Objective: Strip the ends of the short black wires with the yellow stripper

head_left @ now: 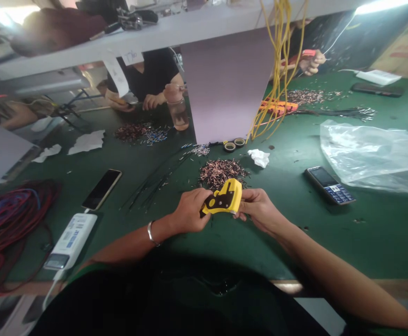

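Observation:
My left hand (pixel 191 210) is wrapped round the handle of a yellow and black wire stripper (pixel 224 198), its head turned to the right. Close against that head, my right hand (pixel 256 207) has its fingers pinched together; what they hold, if anything, is too small to make out. Just beyond the tool lies a heap of short copper-coloured and black wire bits (pixel 221 172). Several long thin black wires (pixel 151 182) are spread on the green table (pixel 273 252) to the left of the heap.
A smartphone (pixel 102 189) and a white power strip (pixel 71 240) lie left, near coiled red cable (pixel 11 228). On the right are a keypad phone (pixel 329 185) and a clear plastic bag (pixel 375 156). Yellow cables (pixel 279 60) hang beside an upright panel (pixel 228 84). Two people sit opposite.

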### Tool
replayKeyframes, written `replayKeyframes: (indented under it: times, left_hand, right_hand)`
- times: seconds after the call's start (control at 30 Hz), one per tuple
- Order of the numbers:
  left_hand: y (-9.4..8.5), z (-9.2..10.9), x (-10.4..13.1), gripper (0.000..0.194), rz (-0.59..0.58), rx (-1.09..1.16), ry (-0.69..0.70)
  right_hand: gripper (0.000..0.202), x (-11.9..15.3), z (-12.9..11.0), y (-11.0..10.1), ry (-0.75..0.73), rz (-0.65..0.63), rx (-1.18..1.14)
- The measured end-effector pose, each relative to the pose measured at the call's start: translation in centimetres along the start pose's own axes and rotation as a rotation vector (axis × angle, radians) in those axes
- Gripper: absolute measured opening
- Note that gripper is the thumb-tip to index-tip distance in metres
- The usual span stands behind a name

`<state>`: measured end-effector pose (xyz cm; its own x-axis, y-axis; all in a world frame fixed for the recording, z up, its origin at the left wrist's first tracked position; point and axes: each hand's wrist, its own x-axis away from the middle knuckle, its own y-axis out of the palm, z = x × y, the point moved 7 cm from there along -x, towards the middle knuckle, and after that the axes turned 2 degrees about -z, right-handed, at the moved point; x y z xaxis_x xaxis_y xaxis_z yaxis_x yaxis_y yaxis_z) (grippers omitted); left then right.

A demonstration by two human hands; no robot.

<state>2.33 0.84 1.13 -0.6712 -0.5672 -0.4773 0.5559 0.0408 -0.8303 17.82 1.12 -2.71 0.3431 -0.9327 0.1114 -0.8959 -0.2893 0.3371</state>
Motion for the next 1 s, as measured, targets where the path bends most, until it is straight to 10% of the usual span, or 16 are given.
replayKeyframes:
  times: [0.7, 1.0]
  left_hand:
    - [0.6, -1.5, 0.1, 0.005, -0.035, 0.153, -0.242]
    - [3.3, -2.3, 0.0, 0.027, -0.374, 1.462, -0.638]
  right_hand:
    - [0.015, 0.0, -0.2, 0.2, 0.066, 0.041, 0.013]
    - [0.020, 0.0, -2.2, -1.4, -0.061, 0.165, 0.010]
